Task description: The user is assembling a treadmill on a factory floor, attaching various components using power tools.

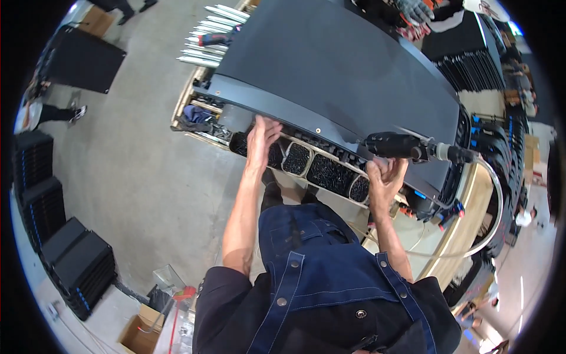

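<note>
A large dark grey panel [336, 65] lies in front of me, with a folded front edge and small brass-coloured fasteners. My left hand [262, 141] is at the left part of this edge, its fingers loosely bent, apart and slightly blurred. Near the right part of the edge is my right hand [386, 180], thumb and fingers apart. Just above its fingers, a black power screwdriver [395, 144] lies across the panel and partly hides the fingertips. I see no grip around the screwdriver. A pale hose [498, 200] loops from its rear end.
Below the panel edge, open bins [330, 174] hold many small black parts. Long silvery rods [209, 38] and a dark-handled tool [215, 39] lie at the far left. Stacked black panels [76, 265] stand on the left floor. A gloved hand [415, 10] of another person shows beyond the panel.
</note>
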